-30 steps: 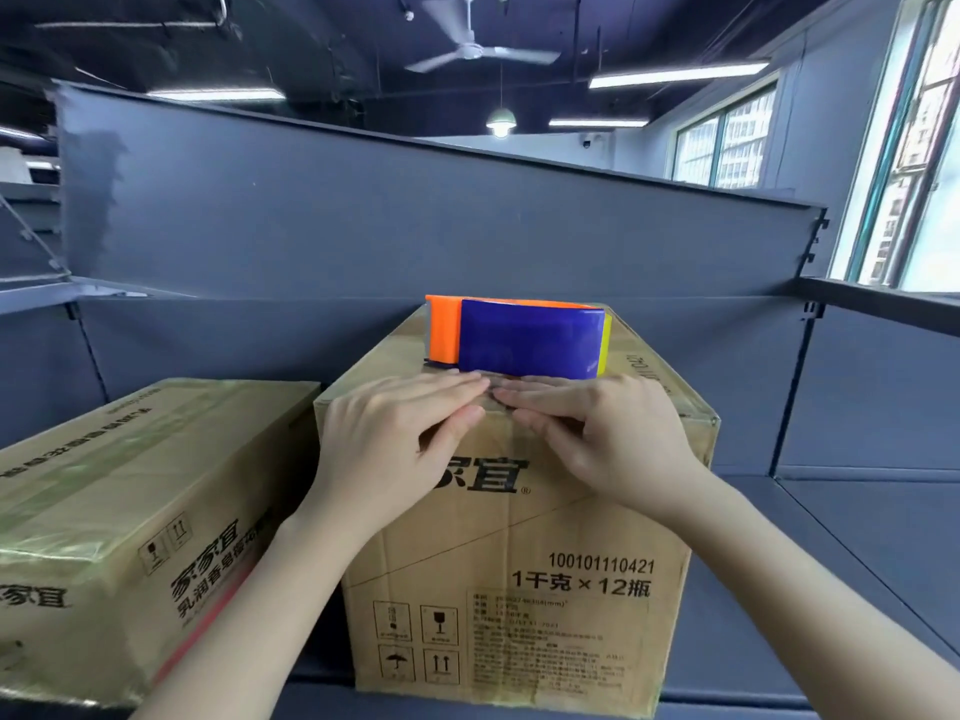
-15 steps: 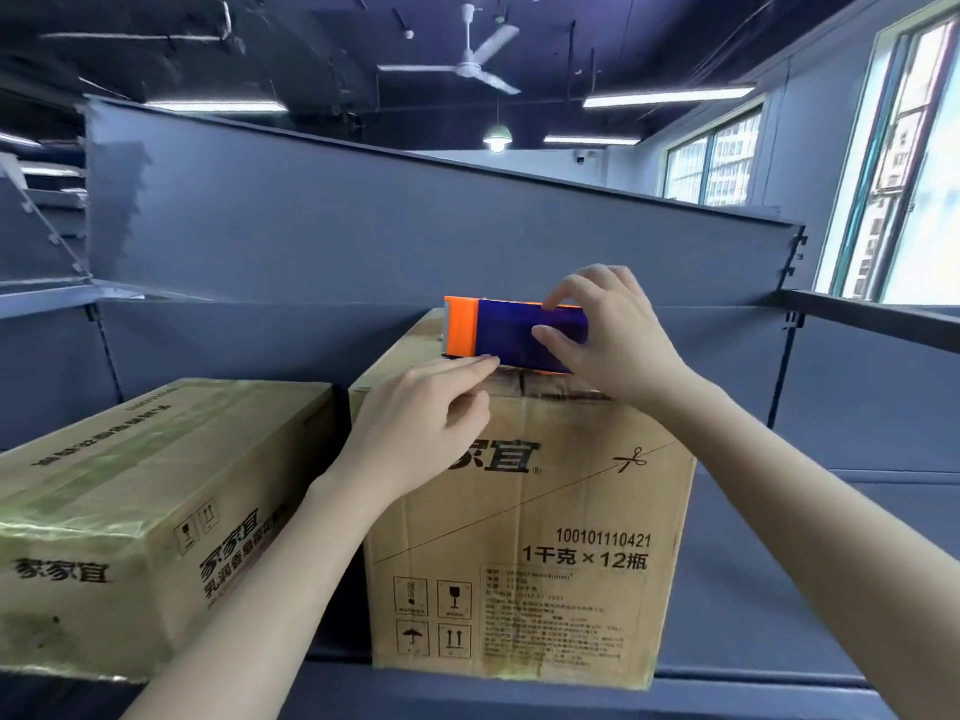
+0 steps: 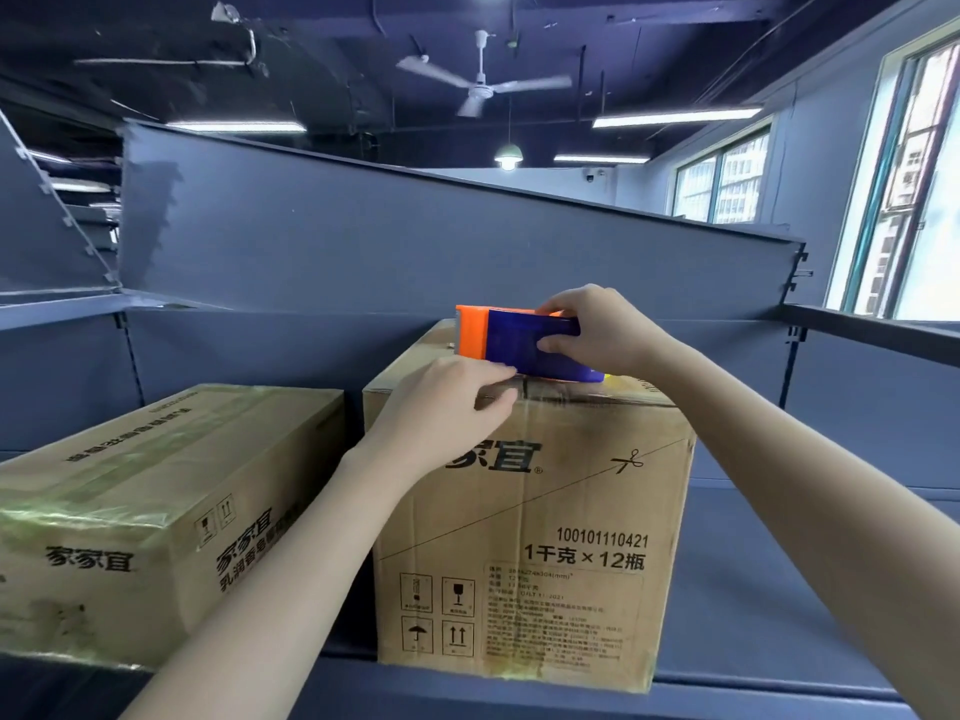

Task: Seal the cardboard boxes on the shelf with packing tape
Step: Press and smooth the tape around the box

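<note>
A tall cardboard box (image 3: 545,537) stands on the blue shelf in the middle of the view. On its top lies an orange and blue tape dispenser (image 3: 498,343). My right hand (image 3: 597,330) grips the dispenser's right end, fingers over the top and thumb on the near side. At the box's front top edge my left hand (image 3: 441,407) rests, its fingers pressing the tape end down. A second, flatter box (image 3: 156,511) lies to the left, with shiny tape along its top and front.
The blue shelf surface (image 3: 779,589) extends to the right of the tall box. A blue back panel (image 3: 415,241) rises behind both boxes. Another shelf edge (image 3: 872,330) runs at the right, under the windows.
One second ago both hands pressed the tape at the box's front top edge. My right hand has since lifted away and taken hold of the dispenser. My left hand stays on the edge.
</note>
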A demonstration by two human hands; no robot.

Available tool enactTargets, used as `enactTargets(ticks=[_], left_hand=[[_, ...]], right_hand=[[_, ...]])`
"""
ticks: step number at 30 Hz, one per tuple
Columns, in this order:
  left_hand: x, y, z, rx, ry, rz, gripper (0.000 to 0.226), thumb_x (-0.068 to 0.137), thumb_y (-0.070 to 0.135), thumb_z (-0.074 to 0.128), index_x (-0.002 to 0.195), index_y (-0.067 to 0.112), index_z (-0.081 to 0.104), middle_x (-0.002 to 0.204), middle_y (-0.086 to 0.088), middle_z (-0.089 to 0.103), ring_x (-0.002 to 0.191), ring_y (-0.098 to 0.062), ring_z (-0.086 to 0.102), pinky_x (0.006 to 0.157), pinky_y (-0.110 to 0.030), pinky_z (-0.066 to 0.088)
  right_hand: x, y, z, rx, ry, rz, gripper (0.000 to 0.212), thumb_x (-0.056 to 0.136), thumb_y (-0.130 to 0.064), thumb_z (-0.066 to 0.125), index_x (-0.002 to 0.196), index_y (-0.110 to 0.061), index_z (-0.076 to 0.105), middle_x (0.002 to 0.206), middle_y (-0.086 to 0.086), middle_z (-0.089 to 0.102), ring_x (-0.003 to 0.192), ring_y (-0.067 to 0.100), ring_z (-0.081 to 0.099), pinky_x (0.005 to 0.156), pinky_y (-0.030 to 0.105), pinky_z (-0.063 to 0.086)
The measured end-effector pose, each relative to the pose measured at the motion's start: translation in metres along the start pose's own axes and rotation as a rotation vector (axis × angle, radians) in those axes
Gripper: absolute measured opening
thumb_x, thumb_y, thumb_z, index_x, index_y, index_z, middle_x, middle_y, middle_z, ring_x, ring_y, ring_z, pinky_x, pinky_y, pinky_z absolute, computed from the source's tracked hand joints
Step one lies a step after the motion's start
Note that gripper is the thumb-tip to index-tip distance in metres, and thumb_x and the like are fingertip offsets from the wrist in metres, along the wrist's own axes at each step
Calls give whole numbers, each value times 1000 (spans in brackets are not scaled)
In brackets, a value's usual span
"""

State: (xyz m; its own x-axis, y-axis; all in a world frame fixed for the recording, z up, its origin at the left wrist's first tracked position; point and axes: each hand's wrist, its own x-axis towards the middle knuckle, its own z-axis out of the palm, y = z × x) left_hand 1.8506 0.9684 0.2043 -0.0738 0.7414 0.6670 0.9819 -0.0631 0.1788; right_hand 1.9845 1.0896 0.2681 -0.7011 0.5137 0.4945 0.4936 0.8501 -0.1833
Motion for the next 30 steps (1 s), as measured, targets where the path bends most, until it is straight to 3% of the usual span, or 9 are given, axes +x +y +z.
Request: enactTargets(ticks=[6,9,12,16,19,25,30], left_hand=[[13,38,12,-24,104,49,29,92,29,50,117,26,64,111,6,67,100,-13,59,79,-25,45],[19,64,26,-85,127,105,31,91,23,52,120,20,63,120,4,64,111,-15,56,90,-33,48],[26,96,45,-134,126,160,31,88,19,55,118,18,64,120,4,64,111,-16,56,89,-38,49],[33,141,73,-179,142,201,29,87,15,54,114,16,66,112,1,68,104,-21,59,79,-37,52],[32,170,101,-205,147,256,29,87,11,54,113,13,67,118,-1,65,109,-20,58,85,-32,49],[2,186,182,-202,-82,172,38,93,14,44,129,20,55,138,7,49,125,-13,44,99,-25,35],[-24,169,240,-123,-348,113,45,96,16,36,140,24,40,147,11,36,133,-8,31,102,-27,36]], right_hand=[[-23,18,-15,9,116,25,37,88,-20,60,124,-16,58,123,3,62,108,23,56,91,38,47],[-48,40,-30,19,196,62,32,86,-19,61,118,-19,64,113,3,68,104,23,59,88,41,49],[-79,71,-44,20,266,149,28,84,-18,61,112,-18,67,99,7,71,91,25,61,81,41,51],[-121,113,-54,1,292,274,23,83,-16,59,103,-21,70,84,9,70,76,26,57,70,36,50],[-152,143,-49,18,273,357,24,83,-15,59,104,-21,70,85,8,70,79,26,58,71,36,50],[-204,197,2,49,178,537,27,84,-21,62,110,-23,68,93,6,72,86,26,63,74,35,51],[-230,216,68,112,98,601,32,81,-21,64,114,-23,65,103,5,71,97,27,62,77,31,49]])
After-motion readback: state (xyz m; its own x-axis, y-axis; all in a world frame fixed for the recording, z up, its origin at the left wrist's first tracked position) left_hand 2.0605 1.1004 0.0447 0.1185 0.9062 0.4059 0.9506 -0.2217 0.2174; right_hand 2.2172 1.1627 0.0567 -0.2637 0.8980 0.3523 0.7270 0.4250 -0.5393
